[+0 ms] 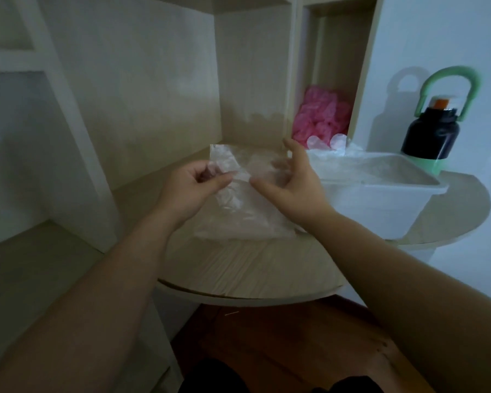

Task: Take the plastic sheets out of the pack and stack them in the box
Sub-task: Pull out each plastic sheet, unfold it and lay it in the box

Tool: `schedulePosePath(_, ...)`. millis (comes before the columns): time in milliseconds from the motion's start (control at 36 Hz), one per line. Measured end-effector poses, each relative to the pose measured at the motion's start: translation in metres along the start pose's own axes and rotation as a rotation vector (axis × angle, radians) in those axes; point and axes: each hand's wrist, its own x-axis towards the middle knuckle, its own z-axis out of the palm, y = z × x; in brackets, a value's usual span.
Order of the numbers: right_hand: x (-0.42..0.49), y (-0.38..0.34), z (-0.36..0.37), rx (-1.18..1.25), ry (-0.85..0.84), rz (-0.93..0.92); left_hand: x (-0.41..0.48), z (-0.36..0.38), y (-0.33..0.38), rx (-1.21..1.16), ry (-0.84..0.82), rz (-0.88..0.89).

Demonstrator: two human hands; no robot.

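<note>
A clear plastic sheet (233,177) hangs between my hands above the wooden desk. My left hand (193,185) pinches its upper left part, near the sheet's top corner. My right hand (292,177) is at the sheet's right side with fingers spread and loosely curled; I cannot tell whether it grips the plastic. Below them the pack of clear sheets (244,222) lies on the desk. The white box (386,194) stands to the right, with clear plastic lying over its left rim.
A black bottle (431,131) with a green handle stands behind the box. Pink plastic (318,117) fills a narrow shelf niche at the back. The rounded desk edge (253,299) curves in front, with wooden floor below. Shelf walls close in at the left.
</note>
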Motion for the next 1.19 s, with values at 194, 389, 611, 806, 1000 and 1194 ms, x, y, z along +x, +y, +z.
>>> schedulePosePath(194,0.027,-0.05,-0.028,-0.3,-0.186,-0.013,0.014,-0.005,0.033,0.088,-0.123,0.128)
schedulePosePath(389,0.049,-0.063,-0.045,-0.274,-0.228,0.031,0.042,-0.003,0.059,0.223,-0.151,0.18)
schedulePosePath(611,0.085,-0.019,-0.103,-0.048,0.052,0.493,0.06,0.043,0.076,0.664,0.366,0.401)
schedulePosePath(806,0.087,0.031,-0.138,-0.004,0.107,0.69,0.074,0.099,0.067,0.66,-0.313,0.507)
schedulePosePath(1000,0.08,0.056,-0.157,-0.365,0.183,0.626,0.088,0.141,0.046,0.922,-0.59,0.289)
schedulePosePath(1194,0.077,0.055,-0.168,-0.924,-0.024,0.222,0.105,0.171,0.037,1.133,-0.786,0.244)
